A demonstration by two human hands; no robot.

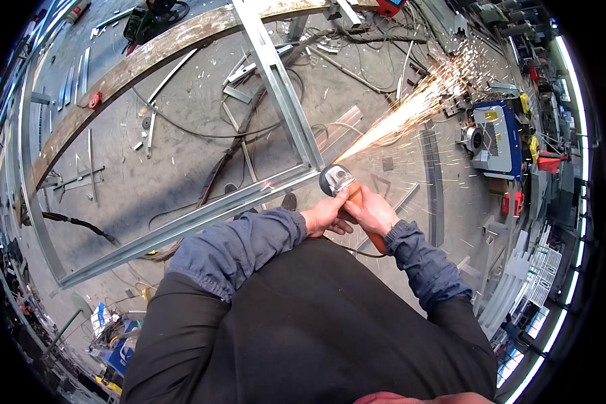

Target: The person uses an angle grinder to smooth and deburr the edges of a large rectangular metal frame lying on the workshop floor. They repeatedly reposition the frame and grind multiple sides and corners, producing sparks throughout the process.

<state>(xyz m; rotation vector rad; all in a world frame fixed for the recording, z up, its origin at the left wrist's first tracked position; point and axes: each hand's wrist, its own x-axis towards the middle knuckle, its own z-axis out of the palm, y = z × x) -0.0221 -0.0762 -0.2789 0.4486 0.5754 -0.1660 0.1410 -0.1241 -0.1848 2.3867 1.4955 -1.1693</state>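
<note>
An orange angle grinder (355, 196) with a silver head runs at the near right corner of a galvanized metal frame (188, 232). Its round disc meets the corner, and bright sparks (411, 111) stream toward the far right. My right hand (376, 214) is wrapped round the grinder's body, whose orange tail shows below the wrist. From the left, my left hand (323, 217) grips near the grinder's head, thumb along it and some fingers curled beneath. The exact contact of those lower fingers is partly hidden. Grey-blue sleeves cover both my forearms.
Under the frame, a curved rusty beam (161, 54) bears a red tape measure (95, 100). Dark cables (225, 158) and metal offcuts (239, 94) litter the floor. At right stands a blue and grey machine (497, 140), near stacked metal profiles (508, 286).
</note>
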